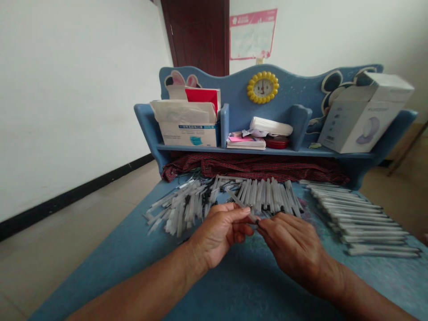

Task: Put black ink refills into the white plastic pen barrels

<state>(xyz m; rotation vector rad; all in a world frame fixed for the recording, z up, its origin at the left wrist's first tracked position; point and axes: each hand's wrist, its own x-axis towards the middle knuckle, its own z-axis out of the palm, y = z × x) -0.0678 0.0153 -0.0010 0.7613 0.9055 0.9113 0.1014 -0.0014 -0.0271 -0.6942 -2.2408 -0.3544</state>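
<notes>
My left hand (pixel 219 232) pinches a clear, frosted pen barrel (pixel 236 199) between thumb and fingers, tilted with its far end up and to the left. At the barrel's near end, by a small black part, my right hand (pixel 296 245) is closed; its fingertips hide most of that part. Just beyond my hands lies a row of frosted pen barrels (pixel 267 194), some with black ends. Left of it is a loose heap of similar barrels (pixel 183 207). To the right, pens with dark refills inside (pixel 364 218) lie stacked side by side.
Everything lies on a blue desk (pixel 133 267). Behind the pens is a folded checked cloth (pixel 254 166) under a blue shelf (pixel 284 152). The shelf carries a mask box (pixel 190 133), a stack of papers (pixel 245 143), a red tin (pixel 277 142) and a white carton (pixel 354 120).
</notes>
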